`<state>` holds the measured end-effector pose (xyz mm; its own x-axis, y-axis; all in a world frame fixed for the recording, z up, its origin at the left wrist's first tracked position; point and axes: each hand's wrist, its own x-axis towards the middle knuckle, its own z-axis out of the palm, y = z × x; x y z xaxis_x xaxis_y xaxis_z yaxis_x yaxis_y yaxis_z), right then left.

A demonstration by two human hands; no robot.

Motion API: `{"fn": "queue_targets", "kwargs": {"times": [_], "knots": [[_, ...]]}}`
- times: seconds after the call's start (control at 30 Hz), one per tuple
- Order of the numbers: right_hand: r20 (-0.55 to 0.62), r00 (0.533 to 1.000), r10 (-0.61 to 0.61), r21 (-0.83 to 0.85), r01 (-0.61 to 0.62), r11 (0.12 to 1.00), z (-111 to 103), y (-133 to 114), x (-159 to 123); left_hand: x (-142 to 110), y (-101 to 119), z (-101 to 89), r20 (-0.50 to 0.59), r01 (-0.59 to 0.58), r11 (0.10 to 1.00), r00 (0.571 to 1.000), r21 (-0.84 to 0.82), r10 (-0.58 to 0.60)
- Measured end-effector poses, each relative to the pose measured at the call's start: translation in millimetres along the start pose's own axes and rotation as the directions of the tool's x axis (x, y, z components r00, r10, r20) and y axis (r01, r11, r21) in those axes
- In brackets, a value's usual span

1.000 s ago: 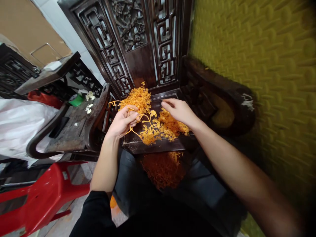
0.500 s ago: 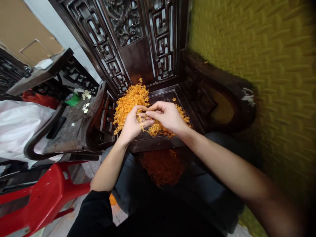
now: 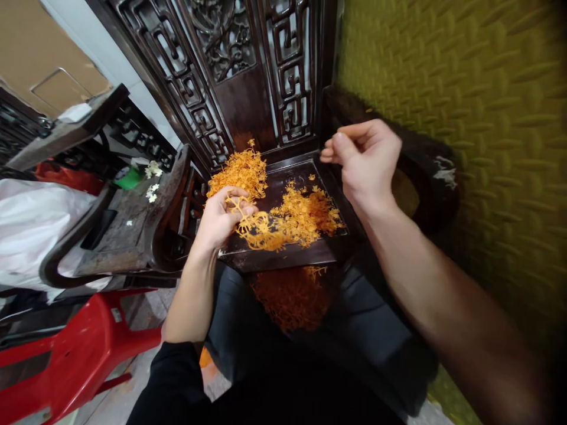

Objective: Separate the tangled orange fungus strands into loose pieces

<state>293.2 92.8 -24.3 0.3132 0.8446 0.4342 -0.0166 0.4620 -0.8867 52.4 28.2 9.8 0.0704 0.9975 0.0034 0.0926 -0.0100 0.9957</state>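
Note:
My left hand [image 3: 221, 215] is closed on a thin, branching orange piece [image 3: 238, 203] that looks like plastic. It hovers over the front left of the dark wooden chair seat [image 3: 287, 175]. Behind it rises a tall pile of small orange branching pieces [image 3: 243, 171]. A lower, looser heap of orange pieces [image 3: 308, 213] lies on the seat's right and front. My right hand [image 3: 367, 156] is raised above the chair's right armrest, its fingertips pinched together. Whether anything small sits in that pinch cannot be made out.
A carved backrest [image 3: 245, 112] stands behind the seat, with a curved armrest [image 3: 436, 177] at right. Below the seat's front edge, between my legs, is a mass of orange pieces [image 3: 292, 298]. A second wooden chair [image 3: 119, 236] and a red plastic chair [image 3: 88, 348] stand at left.
My right hand has left my left hand and moved up and right, uncovering the loose heap. My left hand has shifted slightly left, with the orange branching piece still in its fingers.

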Motion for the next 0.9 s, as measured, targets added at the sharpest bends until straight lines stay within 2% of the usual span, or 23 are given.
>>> {"fn": "queue_targets", "kwargs": {"times": [0.07, 0.1, 0.17, 0.2, 0.23, 0.27, 0.3, 0.33, 0.4, 0.43, 0.47, 0.5, 0.57, 0.63, 0.73, 0.83, 0.9], "knots": [[0.211, 0.978, 0.004, -0.052, 0.007, 0.999, -3, 2, -3, 3, -3, 0.6, -0.002, -0.068, 0.998, 0.998, 0.014, 0.068], [0.343, 0.939, 0.002, -0.081, 0.028, 0.996, -1, 0, -10, 5, -4, 2.0, 0.014, -0.095, 0.995, 0.995, 0.026, 0.094], [0.569, 0.822, 0.012, -0.131, 0.076, 0.988, 8, -6, -30, 8, -6, 5.9, 0.03, -0.144, 0.988, 0.989, 0.055, 0.143], [0.64, 0.768, 0.025, -0.151, 0.094, 0.984, 14, -10, -39, 10, -7, 7.8, 0.024, -0.165, 0.984, 0.986, 0.066, 0.164], [0.676, 0.736, 0.038, -0.169, 0.105, 0.98, 20, -13, -47, 10, -8, 9.3, 0.015, -0.18, 0.981, 0.984, 0.073, 0.179], [0.679, 0.732, 0.052, -0.188, 0.105, 0.977, 25, -14, -52, 11, -9, 10.2, 0.004, -0.189, 0.979, 0.982, 0.074, 0.189], [0.657, 0.751, 0.07, -0.205, 0.089, 0.975, 29, -15, -54, 10, -9, 10.4, -0.006, -0.189, 0.98, 0.982, 0.066, 0.19], [0.607, 0.79, 0.087, -0.214, 0.057, 0.975, 31, -14, -52, 10, -10, 9.7, -0.017, -0.182, 0.982, 0.983, 0.053, 0.183], [0.41, 0.903, 0.127, -0.172, -0.061, 0.983, 29, -7, -39, 8, -9, 5.4, -0.069, -0.182, 0.983, 0.981, 0.022, 0.183], [0.28, 0.948, 0.155, -0.117, -0.126, 0.985, 25, -3, -29, 7, -8, 1.9, -0.117, -0.203, 0.979, 0.972, 0.002, 0.202], [0.145, 0.973, 0.182, -0.043, -0.178, 0.983, 19, 2, -17, 7, -7, -2.1, -0.177, -0.233, 0.972, 0.958, -0.022, 0.226], [0.041, 0.978, 0.205, 0.032, -0.206, 0.978, 13, 6, -7, 6, -5, -6.1, -0.238, -0.262, 0.964, 0.941, -0.052, 0.243], [-0.011, 0.973, 0.231, 0.135, -0.227, 0.964, 2, 12, 8, 7, -3, -12.0, -0.302, -0.275, 0.952, 0.926, -0.133, 0.226], [0.081, 0.973, 0.215, 0.174, -0.226, 0.958, -3, 10, 7, 7, -3, -13.1, -0.265, -0.201, 0.956, 0.954, -0.212, 0.141], [0.323, 0.938, 0.129, 0.113, -0.173, 0.978, 1, -5, -14, 8, -4, -7.1, -0.165, -0.069, 0.957, 0.986, -0.283, 0.023], [0.495, 0.868, -0.032, -0.065, 0.074, 0.995, 9, -24, -36, 7, -3, -0.7, -0.141, -0.014, 0.944, 0.989, -0.329, -0.034], [0.569, 0.815, -0.107, -0.174, 0.247, 0.953, 13, -32, -43, 6, -2, 1.4, -0.141, 0.011, 0.931, 0.988, -0.364, -0.066]]}}
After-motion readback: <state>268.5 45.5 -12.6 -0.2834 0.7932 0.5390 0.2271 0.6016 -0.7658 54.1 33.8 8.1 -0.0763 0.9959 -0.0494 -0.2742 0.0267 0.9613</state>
